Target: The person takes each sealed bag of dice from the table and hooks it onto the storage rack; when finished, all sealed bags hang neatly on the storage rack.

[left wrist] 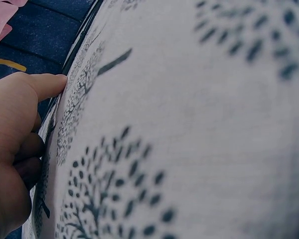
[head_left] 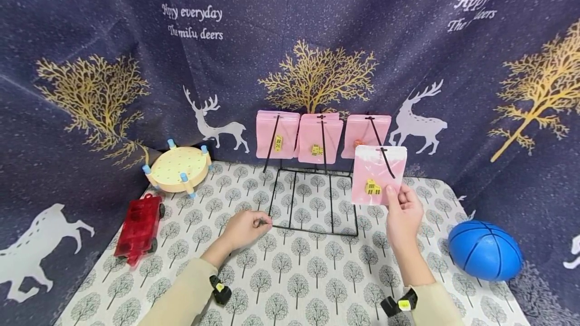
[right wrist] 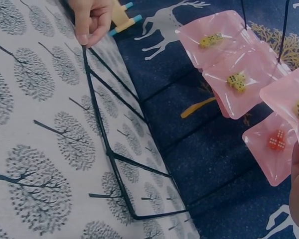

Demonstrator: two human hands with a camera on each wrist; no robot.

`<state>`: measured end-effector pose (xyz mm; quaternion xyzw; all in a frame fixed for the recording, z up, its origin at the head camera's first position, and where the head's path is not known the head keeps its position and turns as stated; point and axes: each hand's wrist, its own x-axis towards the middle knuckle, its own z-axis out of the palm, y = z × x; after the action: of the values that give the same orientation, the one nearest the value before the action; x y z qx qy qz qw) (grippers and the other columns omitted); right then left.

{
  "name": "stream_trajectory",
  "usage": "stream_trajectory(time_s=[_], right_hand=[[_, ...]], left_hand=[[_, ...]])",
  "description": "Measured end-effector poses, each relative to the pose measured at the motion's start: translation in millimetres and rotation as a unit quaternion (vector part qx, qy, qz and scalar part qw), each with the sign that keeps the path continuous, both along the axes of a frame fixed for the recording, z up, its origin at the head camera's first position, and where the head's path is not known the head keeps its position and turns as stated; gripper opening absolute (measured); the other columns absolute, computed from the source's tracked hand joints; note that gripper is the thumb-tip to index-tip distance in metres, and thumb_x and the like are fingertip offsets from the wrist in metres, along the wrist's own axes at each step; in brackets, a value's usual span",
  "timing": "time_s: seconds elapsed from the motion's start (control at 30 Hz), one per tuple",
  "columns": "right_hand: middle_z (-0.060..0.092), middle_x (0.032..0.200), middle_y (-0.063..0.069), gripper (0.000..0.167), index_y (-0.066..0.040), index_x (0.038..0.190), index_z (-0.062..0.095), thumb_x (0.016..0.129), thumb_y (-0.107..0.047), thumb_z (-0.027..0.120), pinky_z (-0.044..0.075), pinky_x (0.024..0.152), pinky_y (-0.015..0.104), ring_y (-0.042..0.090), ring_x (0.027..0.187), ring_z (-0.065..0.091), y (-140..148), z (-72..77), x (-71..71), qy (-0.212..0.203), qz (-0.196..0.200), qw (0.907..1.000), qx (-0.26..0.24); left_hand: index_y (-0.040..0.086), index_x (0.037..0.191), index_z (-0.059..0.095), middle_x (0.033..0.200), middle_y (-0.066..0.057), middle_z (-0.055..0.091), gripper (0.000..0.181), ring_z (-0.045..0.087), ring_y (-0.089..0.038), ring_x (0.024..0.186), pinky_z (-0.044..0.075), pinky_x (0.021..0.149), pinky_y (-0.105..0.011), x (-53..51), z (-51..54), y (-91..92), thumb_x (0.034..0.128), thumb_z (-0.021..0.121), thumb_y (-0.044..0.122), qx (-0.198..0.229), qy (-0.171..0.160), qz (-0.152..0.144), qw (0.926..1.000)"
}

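A black wire display rack (head_left: 333,205) stands on the table, with pink bags on its hooks. My left hand (head_left: 246,229) pinches the rack's front left corner between thumb and fingers; the right wrist view shows this hand (right wrist: 92,20) too. With thumb and fingers, my right hand (head_left: 404,213) grips the lower right edge of a pink bag of yellow dice (head_left: 364,167). The right hook's front end shows before this bag, running from its top hole. Behind it hangs a pink bag with red dice (head_left: 353,132). Bags with yellow dice hang on the left (head_left: 265,137) and middle hooks (head_left: 328,150).
At the left stand a round cream toy table with blue-tipped legs (head_left: 178,167) and a clear red toy vehicle (head_left: 139,228). A blue ball (head_left: 485,250) lies at the right edge. A dark deer-print cloth (head_left: 290,24) hangs behind the tree-print tablecloth (head_left: 299,286).
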<state>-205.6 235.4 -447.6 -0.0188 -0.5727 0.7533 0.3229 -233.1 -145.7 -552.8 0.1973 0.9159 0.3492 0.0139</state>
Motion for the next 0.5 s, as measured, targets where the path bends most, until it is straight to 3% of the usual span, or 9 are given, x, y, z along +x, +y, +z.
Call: stream_trajectory(time_s=[0.5], right_hand=[[0.072, 0.087, 0.005, 0.006, 0.000, 0.106, 0.066, 0.100, -0.001, 0.067, 0.059, 0.071, 0.022, 0.011, 0.073, 0.067, -2, 6.9, -41.7, -0.006, 0.004, 0.9997, -0.024]], left_hand=[[0.032, 0.102, 0.077, 0.056, 0.014, 0.044, 0.007, 0.034, -0.002, 0.046, 0.027, 0.044, -0.020, -1.7, -3.3, -0.6, 0.0957, 0.076, 0.033, 0.001, 0.008, -0.004, 1.0000]])
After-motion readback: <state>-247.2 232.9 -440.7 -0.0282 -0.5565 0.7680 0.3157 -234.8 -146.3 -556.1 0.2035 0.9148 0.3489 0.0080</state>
